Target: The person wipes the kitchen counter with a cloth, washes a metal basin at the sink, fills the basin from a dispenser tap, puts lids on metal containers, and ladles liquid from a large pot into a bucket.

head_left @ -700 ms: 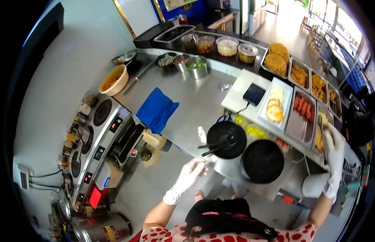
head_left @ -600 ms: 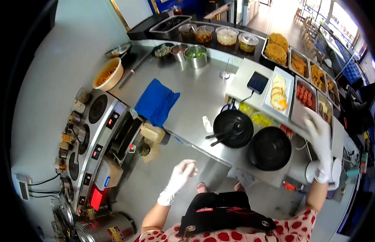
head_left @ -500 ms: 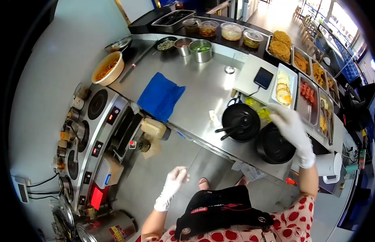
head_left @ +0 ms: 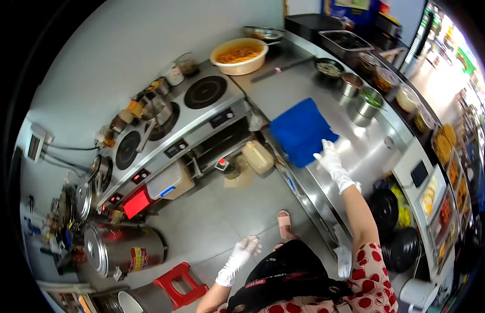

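Note:
My right hand (head_left: 330, 157), in a white glove, reaches over the steel counter (head_left: 352, 130) with its fingers apart. It is at the right front edge of a crumpled blue cloth (head_left: 302, 133); whether the fingertips touch the cloth I cannot tell. Lower down, in front of my black apron (head_left: 286, 271), my gloved left hand (head_left: 246, 249) hangs over the floor with its fingers curled in. No object shows in that hand.
To the left runs a stove with several round hot plates (head_left: 206, 91) and a saucepan (head_left: 158, 110). A bowl of orange food (head_left: 240, 56) stands at the back. Black pans (head_left: 383, 208) sit at the right. A red stool (head_left: 181, 286) and steel pot (head_left: 125, 250) stand on the floor.
The view has turned left, toward the stove. My right hand has left the area by the black pans and egg tray and come to the blue cloth. The left hand stays low, curled.

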Available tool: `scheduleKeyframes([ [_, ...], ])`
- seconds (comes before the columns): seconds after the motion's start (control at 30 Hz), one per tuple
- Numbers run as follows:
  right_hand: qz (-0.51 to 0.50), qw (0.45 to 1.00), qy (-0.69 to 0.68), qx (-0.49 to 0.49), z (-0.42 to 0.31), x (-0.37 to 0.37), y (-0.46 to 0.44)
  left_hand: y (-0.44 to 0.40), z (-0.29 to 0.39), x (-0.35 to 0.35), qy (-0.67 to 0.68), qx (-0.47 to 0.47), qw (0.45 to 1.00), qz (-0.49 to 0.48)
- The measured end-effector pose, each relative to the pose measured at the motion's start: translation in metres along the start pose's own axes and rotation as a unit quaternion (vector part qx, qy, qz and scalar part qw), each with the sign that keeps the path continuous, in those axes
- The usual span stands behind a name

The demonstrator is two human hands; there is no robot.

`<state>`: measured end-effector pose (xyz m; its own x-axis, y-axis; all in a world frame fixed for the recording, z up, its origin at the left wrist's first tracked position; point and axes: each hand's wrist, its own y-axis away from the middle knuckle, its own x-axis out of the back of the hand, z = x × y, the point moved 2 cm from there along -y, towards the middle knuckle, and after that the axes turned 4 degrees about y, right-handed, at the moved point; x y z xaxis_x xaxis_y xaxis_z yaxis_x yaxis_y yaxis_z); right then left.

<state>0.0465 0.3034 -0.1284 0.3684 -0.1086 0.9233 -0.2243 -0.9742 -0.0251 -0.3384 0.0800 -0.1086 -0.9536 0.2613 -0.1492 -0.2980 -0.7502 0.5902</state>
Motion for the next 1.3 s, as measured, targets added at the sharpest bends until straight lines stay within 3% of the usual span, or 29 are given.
scheduleKeyframes([
  [0.1,0.005,0.998,-0.032,-0.046,-0.012,-0.024,-0.035,-0.013,0.016,0.019,0.024,-0.012,0.999,0.043],
  [0.27,0.057,0.992,0.089,-0.072,-0.027,-0.072,-0.062,-0.057,0.048,0.048,0.048,-0.006,0.991,0.123],
  [0.33,0.103,0.993,0.045,-0.035,-0.03,-0.08,-0.067,-0.075,0.065,0.054,0.051,-0.008,0.99,0.131],
  [0.4,0.127,0.99,-0.061,0.005,-0.01,-0.098,-0.072,-0.094,0.081,0.058,0.052,-0.008,0.991,0.12],
  [0.43,-0.001,0.955,-0.29,-0.062,0.004,-0.096,-0.079,-0.104,0.089,0.061,0.062,-0.003,0.99,0.125],
  [0.47,-0.023,0.871,-0.479,-0.104,0.016,-0.093,-0.079,-0.11,0.096,0.065,0.07,0.005,0.989,0.128],
  [0.53,0.113,0.81,-0.527,-0.233,0.008,-0.031,-0.072,-0.121,0.105,0.075,0.074,0.026,0.988,0.135],
  [0.6,0.18,0.768,-0.575,-0.216,0.042,-0.003,-0.086,-0.133,0.111,0.09,0.068,0.04,0.986,0.144],
  [0.67,0.218,0.831,-0.475,-0.192,0.036,0.033,-0.102,-0.151,0.112,0.108,0.069,0.053,0.988,0.128],
  [0.73,0.315,0.879,-0.309,-0.181,0.031,0.009,-0.121,-0.172,0.12,0.124,0.053,0.065,0.991,0.1],
  [0.8,0.277,0.945,-0.083,-0.153,0.038,-0.041,-0.137,-0.191,0.138,0.138,0.017,0.073,0.994,0.079],
  [0.87,0.237,0.952,0.145,-0.127,-0.018,-0.041,-0.143,-0.213,0.17,0.146,-0.043,0.064,0.995,0.056],
  [0.93,0.238,0.962,0.074,-0.112,-0.046,-0.062,-0.164,-0.236,0.189,0.163,-0.096,0.05,0.994,0.033],
  [1.03,0.219,0.975,0.003,0.022,-0.111,-0.097,-0.186,-0.268,0.215,0.178,-0.15,0.046,0.988,0.006],
  [1.07,0.09,0.995,0.024,0.036,-0.136,-0.099,-0.194,-0.28,0.222,0.178,-0.162,0.047,0.986,-0.006],
  [1.13,0.169,0.97,0.145,0.096,-0.156,-0.126,-0.204,-0.305,0.233,0.174,-0.181,0.048,0.982,-0.029],
  [1.23,0.093,0.99,0.102,0.006,-0.127,-0.106,-0.228,-0.334,0.232,0.163,-0.187,0.073,0.977,-0.07],
  [1.27,0.155,0.979,0.13,-0.015,-0.104,-0.099,-0.234,-0.341,0.232,0.155,-0.187,0.079,0.976,-0.082],
  [1.3,0.154,0.972,0.166,-0.057,-0.077,-0.086,-0.241,-0.346,0.232,0.147,-0.169,0.109,0.976,-0.084],
])
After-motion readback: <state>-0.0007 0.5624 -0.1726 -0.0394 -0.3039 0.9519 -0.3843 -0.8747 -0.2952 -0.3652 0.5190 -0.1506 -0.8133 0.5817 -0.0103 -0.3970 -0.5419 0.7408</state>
